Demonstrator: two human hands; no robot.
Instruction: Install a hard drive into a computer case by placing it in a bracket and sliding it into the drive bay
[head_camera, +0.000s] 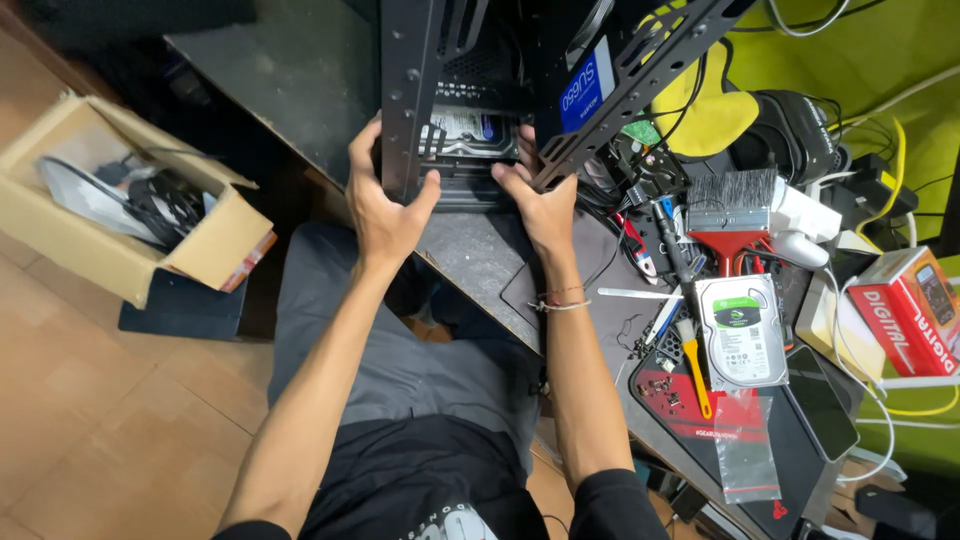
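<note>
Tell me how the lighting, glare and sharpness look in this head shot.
Head view: even, soft light, no hard shadows; the computer case interior stays dark around the hard drive between the left hand and right hand; mild sheen on the loose drive and plastic bag; focus sharp throughout, with wide-angle stretch toward the cardboard box.

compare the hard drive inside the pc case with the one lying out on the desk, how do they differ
The hard drive in the case sits in the black case's bay, partly hidden by the frame; the loose hard drive lies flat on the desk, its whole top showing. The left hand and right hand are at the case on either side of the first; nothing touches the second. The cased one's label shows a blue patch, the loose one's a green patch. Both are silver, rectangular, with white labels.
</note>
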